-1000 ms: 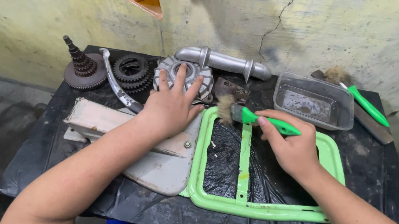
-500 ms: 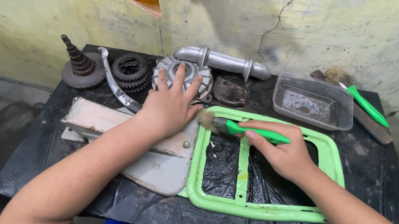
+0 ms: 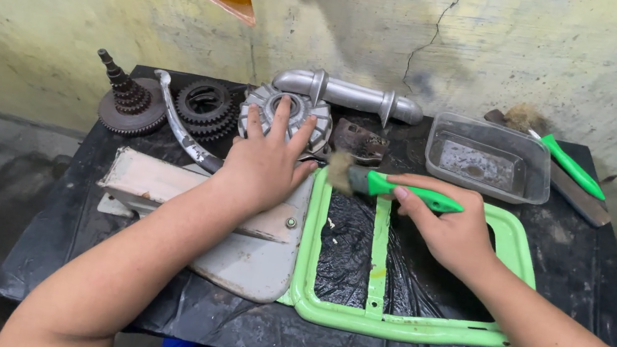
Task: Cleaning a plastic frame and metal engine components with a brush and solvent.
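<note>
I am holding a brush (image 3: 385, 186) in my right hand (image 3: 448, 229), fingers wrapped shut around its green handle. The brush is lying nearly level, bristles pointing left and sitting at the far left corner of the green frame (image 3: 400, 322). The frame is lying flat on the right half of the tabletop (image 3: 590, 268), its near rail close to the near edge, with a middle bar running from far to near.

My left hand (image 3: 264, 166) is lying open and flat, fingers spread, holding nothing. The palm is pressing on the far end of a grey cover (image 3: 245, 258), and the fingertips are reaching onto a round finned part (image 3: 309, 116) behind it. The cover is lying just left of the frame, touching its left rail. A pale flat panel (image 3: 150, 181) is sticking out from under my left arm toward the left edge.

Along the far edge, from the left: a stepped gear shaft (image 3: 126, 99), a curved lever (image 3: 180, 124), a stack of gears (image 3: 208, 104), then a grey tube (image 3: 346, 93) behind the finned part. A small rusty piece (image 3: 359, 140) is sitting just beyond the bristles. Toward the far right corner a clear tray (image 3: 488, 157) is standing, with a second green-handled brush (image 3: 570, 164) beside it.
</note>
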